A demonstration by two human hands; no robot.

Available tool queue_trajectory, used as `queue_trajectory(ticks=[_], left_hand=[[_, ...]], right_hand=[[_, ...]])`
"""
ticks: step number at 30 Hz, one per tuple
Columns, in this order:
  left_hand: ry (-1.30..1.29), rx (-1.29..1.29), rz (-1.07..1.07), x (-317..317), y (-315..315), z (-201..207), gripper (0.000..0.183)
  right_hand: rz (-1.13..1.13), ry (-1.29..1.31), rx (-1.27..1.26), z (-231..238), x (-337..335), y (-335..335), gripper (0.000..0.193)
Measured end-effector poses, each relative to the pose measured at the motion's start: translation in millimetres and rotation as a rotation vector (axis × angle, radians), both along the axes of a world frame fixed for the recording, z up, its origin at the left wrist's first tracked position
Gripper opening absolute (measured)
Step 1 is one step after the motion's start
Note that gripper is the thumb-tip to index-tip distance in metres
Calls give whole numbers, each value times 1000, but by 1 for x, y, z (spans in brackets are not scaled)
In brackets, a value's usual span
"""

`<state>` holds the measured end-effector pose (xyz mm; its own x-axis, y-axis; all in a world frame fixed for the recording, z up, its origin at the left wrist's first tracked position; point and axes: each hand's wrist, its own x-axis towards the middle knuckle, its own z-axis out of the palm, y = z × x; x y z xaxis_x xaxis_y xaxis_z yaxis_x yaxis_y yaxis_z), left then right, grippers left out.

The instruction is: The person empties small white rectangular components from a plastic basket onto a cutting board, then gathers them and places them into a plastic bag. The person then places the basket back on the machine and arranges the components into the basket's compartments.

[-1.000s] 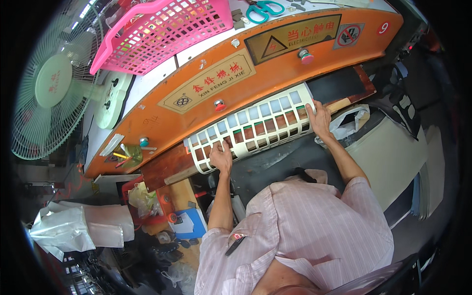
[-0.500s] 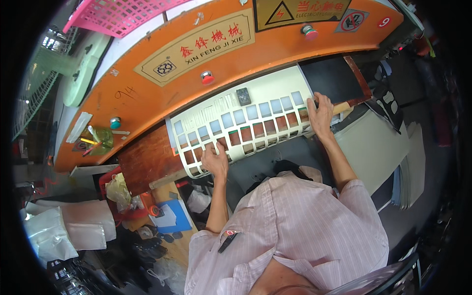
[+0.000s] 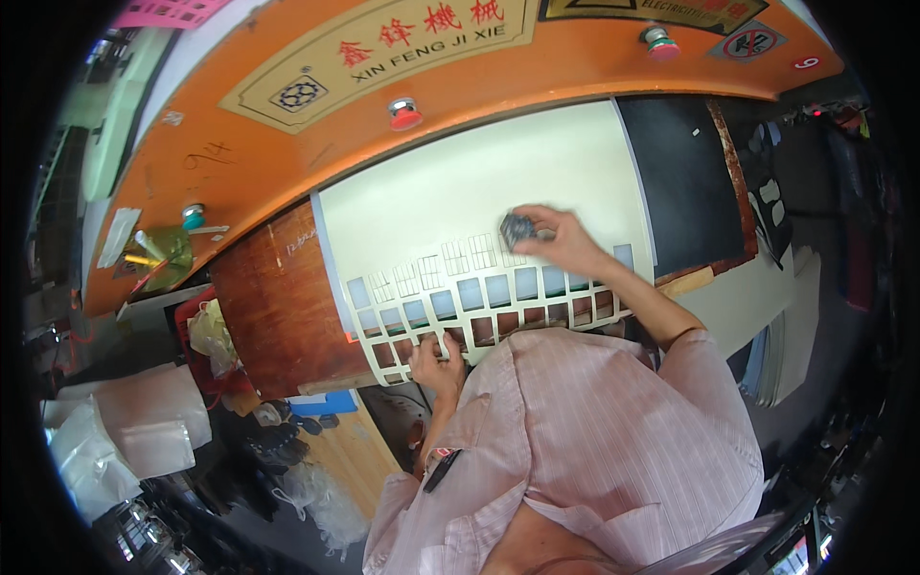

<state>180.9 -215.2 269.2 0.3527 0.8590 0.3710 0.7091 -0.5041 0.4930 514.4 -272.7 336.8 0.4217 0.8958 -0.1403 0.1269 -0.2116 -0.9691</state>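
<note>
A cream sheet (image 3: 479, 177) lies across the worktable. Rows of rectangular openings run along its near side, leaving a lattice of narrow strips. My left hand (image 3: 438, 366) is at the near edge, its fingers curled over the lattice strips toward the left. My right hand (image 3: 565, 244) grips a small dark block (image 3: 518, 231), slightly blurred, over the sheet right of its middle. Small slit pieces (image 3: 428, 271) show in a row just beyond the openings. Through the openings I see pale blue-grey and brown surface below.
An orange machine front (image 3: 316, 158) with red knobs (image 3: 405, 114) bounds the far side. Brown board (image 3: 273, 316) shows at left, a black panel (image 3: 680, 182) at right. A green cup with pens (image 3: 161, 257) hangs at left. Stacked sheets (image 3: 781, 350) stand at right.
My right hand has left the sheet's right edge and taken hold of the dark block. The sheet has come nearer to me, and my left hand has moved nearer with its edge.
</note>
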Motion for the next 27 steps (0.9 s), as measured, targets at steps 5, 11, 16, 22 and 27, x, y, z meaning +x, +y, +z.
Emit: queue_trajectory(ticks=[5, 11, 16, 22, 27], left_hand=[[69, -85, 6, -17, -7, -12, 12], [65, -101, 3, -20, -3, -14, 11], [22, -37, -32, -9, 7, -5, 12], [-70, 60, -18, 24, 27, 5, 12], [-119, 99, -29, 51, 46, 17, 13]], right_hand=[[-239, -248, 85, 13, 27, -18, 63], [106, -510, 112, 2, -9, -34, 69], [115, -636, 100, -5, -10, -25, 69], [-3, -685, 161, 18, 8, -20, 65], [-364, -573, 259, 56, 34, -33, 38]])
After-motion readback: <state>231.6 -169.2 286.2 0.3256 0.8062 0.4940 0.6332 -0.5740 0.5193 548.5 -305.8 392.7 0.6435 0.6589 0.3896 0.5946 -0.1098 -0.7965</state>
